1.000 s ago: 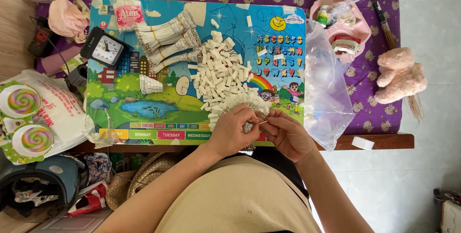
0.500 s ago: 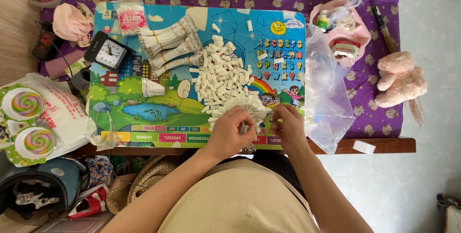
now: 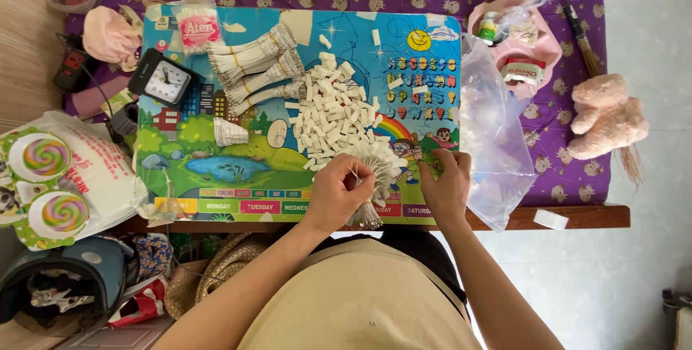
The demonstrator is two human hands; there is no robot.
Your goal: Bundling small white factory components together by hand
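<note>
My left hand (image 3: 337,193) grips a fanned bunch of white tags on thin strings (image 3: 375,166) at the near edge of a colourful picture board (image 3: 216,170). Just to its right, my right hand (image 3: 447,183) rests palm down on the board, fingers curled, beside a clear plastic bag (image 3: 497,148); what it pinches is hidden. A heap of small white paper pieces (image 3: 335,116) lies just beyond both hands. Tied bundles of strung tags (image 3: 252,69) lie farther back on the left.
A small black clock (image 3: 164,80) stands at the board's left. A pink tray (image 3: 522,40) with small bottles sits back right, a pink plush toy (image 3: 605,116) and a brush beyond it. White printed bags (image 3: 61,177) lie at the left, a helmet (image 3: 65,285) below.
My hands were together pinching something at the board's near edge. Now the right hand has moved away to the right, towards the plastic bag; the left stays with the tag bunch.
</note>
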